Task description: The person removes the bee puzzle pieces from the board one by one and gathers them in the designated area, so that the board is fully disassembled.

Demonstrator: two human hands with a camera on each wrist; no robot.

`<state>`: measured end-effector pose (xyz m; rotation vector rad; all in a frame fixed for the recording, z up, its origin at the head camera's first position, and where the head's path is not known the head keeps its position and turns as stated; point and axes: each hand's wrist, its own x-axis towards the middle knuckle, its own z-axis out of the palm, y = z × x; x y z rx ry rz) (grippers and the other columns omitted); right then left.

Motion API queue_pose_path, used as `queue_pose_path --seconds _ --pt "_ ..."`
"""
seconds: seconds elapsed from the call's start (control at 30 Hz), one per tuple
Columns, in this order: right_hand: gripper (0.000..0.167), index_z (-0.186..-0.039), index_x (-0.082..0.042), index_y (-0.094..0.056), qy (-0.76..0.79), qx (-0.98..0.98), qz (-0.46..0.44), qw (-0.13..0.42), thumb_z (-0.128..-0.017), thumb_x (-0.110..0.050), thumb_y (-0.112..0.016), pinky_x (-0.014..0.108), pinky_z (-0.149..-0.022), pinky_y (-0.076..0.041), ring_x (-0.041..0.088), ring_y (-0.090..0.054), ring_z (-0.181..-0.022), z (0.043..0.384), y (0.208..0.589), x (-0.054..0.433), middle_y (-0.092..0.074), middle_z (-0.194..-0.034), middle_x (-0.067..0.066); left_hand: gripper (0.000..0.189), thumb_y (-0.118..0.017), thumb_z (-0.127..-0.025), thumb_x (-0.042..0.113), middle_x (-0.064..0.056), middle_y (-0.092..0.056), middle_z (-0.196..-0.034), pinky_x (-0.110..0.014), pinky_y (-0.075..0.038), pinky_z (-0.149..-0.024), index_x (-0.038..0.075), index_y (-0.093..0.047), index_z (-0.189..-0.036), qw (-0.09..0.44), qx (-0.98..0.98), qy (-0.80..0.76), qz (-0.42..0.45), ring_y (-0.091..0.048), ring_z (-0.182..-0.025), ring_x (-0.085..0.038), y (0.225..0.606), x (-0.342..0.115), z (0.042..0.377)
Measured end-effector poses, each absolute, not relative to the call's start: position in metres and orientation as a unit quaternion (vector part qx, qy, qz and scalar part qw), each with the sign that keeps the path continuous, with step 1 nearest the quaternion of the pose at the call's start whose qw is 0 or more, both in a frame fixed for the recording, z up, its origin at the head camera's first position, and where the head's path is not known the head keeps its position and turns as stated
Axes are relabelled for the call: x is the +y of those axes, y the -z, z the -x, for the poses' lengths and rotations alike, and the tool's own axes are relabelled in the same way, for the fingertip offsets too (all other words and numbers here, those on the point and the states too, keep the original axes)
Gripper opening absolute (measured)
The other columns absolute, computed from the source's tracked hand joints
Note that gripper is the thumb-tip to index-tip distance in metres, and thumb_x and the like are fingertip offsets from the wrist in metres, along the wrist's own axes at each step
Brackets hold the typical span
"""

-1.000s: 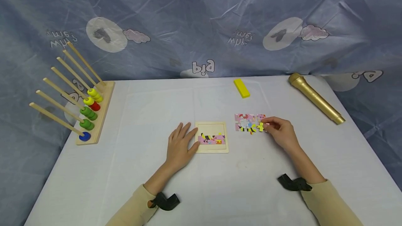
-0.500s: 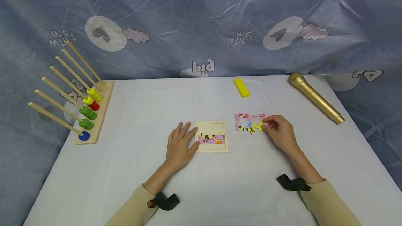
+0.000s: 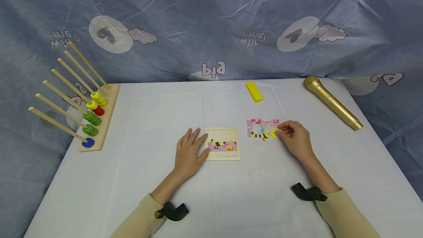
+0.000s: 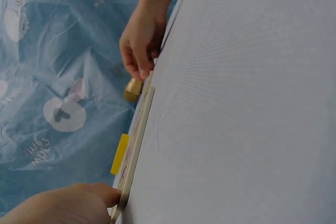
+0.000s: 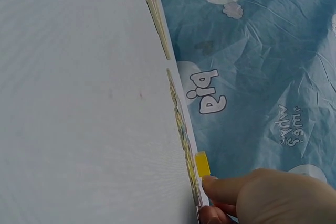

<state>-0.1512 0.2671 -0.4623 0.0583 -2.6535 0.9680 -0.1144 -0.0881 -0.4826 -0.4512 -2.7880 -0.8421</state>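
My left hand (image 3: 190,155) rests with its fingers spread at the left edge of a wooden puzzle tray (image 3: 222,135). A strip of pink and yellow puzzle pieces fills the lower part of that tray. To its right, several joined puzzle pieces (image 3: 261,127) with a pink, yellow and black picture lie flat on the table. At their right end, my right hand (image 3: 295,139) pinches a puzzle piece between thumb and fingers, and the fingertips mostly cover it. In the right wrist view the thumb and fingers of the right hand (image 5: 273,198) meet at the end of the row of pieces.
A yellow block (image 3: 254,92) lies behind the loose pieces. On the right is a gold microphone (image 3: 333,103). A wooden bead rack (image 3: 110,120) with coloured beads on tall pegs stands at the far left. A blue printed cloth (image 3: 185,28) hangs behind the white table.
My right hand has shifted slightly left, bringing its piece against the right end of the joined pieces. The left hand has stayed on the tray's edge.
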Motion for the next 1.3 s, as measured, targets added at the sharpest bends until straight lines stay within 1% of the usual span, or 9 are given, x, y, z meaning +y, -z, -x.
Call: queue_pose_path --seconds 0.23,0.4,0.5,0.6,0.73,0.93,1.07,1.2,1.3 --pt "0.014 -0.097 0.0 -0.068 -0.376 -0.912 0.009 0.16 -0.087 -0.008 -0.071 0.008 -0.062 -0.037 0.0 -0.05 -0.074 0.151 0.46 0.268 -0.063 -0.089 0.01 0.047 -0.064 -0.092 0.032 -0.015 -0.045 -0.149 -0.057 -0.023 -0.112 0.012 -0.06 -0.134 0.097 -0.941 0.285 0.154 -0.029 -0.145 -0.039 0.481 -0.088 0.115" --pt "0.017 -0.103 0.001 -0.069 -0.404 -0.897 0.029 0.18 -0.088 -0.008 -0.068 0.009 -0.06 -0.038 -0.007 -0.049 -0.073 0.152 0.457 0.268 -0.06 -0.087 -0.001 0.047 -0.064 -0.092 0.032 -0.015 -0.045 -0.15 -0.057 -0.023 -0.112 0.012 -0.06 -0.134 0.097 -0.941 0.285 0.154 -0.029 -0.145 -0.039 0.479 -0.089 0.115" --pt "0.019 -0.106 0.001 -0.069 -0.413 -0.891 0.037 0.186 -0.089 -0.007 -0.068 0.009 -0.059 -0.039 -0.006 -0.05 -0.074 0.153 0.453 0.265 -0.06 -0.086 -0.002 0.047 -0.064 -0.092 0.033 -0.015 -0.045 -0.15 -0.057 -0.023 -0.113 0.012 -0.06 -0.134 0.096 -0.941 0.285 0.154 -0.029 -0.145 -0.039 0.479 -0.089 0.116" --pt "0.02 -0.108 0.001 -0.068 -0.419 -0.891 0.029 0.174 -0.09 -0.008 -0.067 0.009 -0.059 -0.041 -0.005 -0.051 -0.074 0.153 0.447 0.258 -0.063 -0.088 0.004 0.047 -0.064 -0.092 0.033 -0.015 -0.045 -0.15 -0.057 -0.024 -0.113 0.012 -0.06 -0.134 0.097 -0.942 0.284 0.153 -0.029 -0.145 -0.039 0.479 -0.089 0.116" --pt "0.022 -0.111 0.0 -0.068 -0.422 -0.895 -0.014 0.146 -0.091 -0.01 -0.067 0.009 -0.06 -0.042 -0.002 -0.052 -0.076 0.153 0.438 0.239 -0.066 -0.092 0.011 0.047 -0.064 -0.091 0.033 -0.015 -0.045 -0.15 -0.057 -0.023 -0.113 0.012 -0.06 -0.134 0.096 -0.942 0.285 0.152 -0.029 -0.145 -0.039 0.48 -0.089 0.115" --pt "0.022 -0.11 -0.002 -0.068 -0.435 -0.888 -0.09 0.117 -0.089 -0.008 -0.069 0.013 -0.062 -0.043 0.009 -0.056 -0.079 0.154 0.428 0.192 -0.068 -0.094 0.01 0.047 -0.064 -0.092 0.032 -0.015 -0.044 -0.15 -0.057 -0.023 -0.113 0.012 -0.06 -0.134 0.091 -0.941 0.29 0.152 -0.028 -0.145 -0.039 0.482 -0.089 0.115" --pt "0.024 -0.111 -0.001 -0.068 -0.441 -0.884 -0.13 0.079 -0.089 -0.008 -0.07 0.016 -0.066 -0.045 0.015 -0.056 -0.081 0.152 0.426 0.16 -0.067 -0.095 0.009 0.047 -0.064 -0.092 0.032 -0.014 -0.044 -0.15 -0.057 -0.023 -0.113 0.012 -0.06 -0.134 0.089 -0.941 0.29 0.151 -0.028 -0.145 -0.039 0.483 -0.089 0.115" --pt "0.025 -0.112 -0.002 -0.068 -0.445 -0.88 -0.163 0.043 -0.088 -0.011 -0.071 0.02 -0.068 -0.047 0.016 -0.057 -0.08 0.148 0.427 0.132 -0.066 -0.094 0.007 0.046 -0.064 -0.092 0.03 -0.014 -0.045 -0.15 -0.057 -0.023 -0.113 0.013 -0.06 -0.134 0.09 -0.94 0.291 0.151 -0.028 -0.145 -0.039 0.483 -0.089 0.115" --pt "0.026 -0.111 -0.002 -0.068 -0.441 -0.878 -0.185 0.033 -0.087 -0.011 -0.073 0.021 -0.066 -0.048 0.015 -0.057 -0.079 0.146 0.43 0.117 -0.067 -0.094 0.007 0.045 -0.063 -0.092 0.028 -0.014 -0.045 -0.15 -0.057 -0.023 -0.113 0.013 -0.06 -0.134 0.09 -0.94 0.292 0.151 -0.028 -0.145 -0.039 0.482 -0.089 0.115"
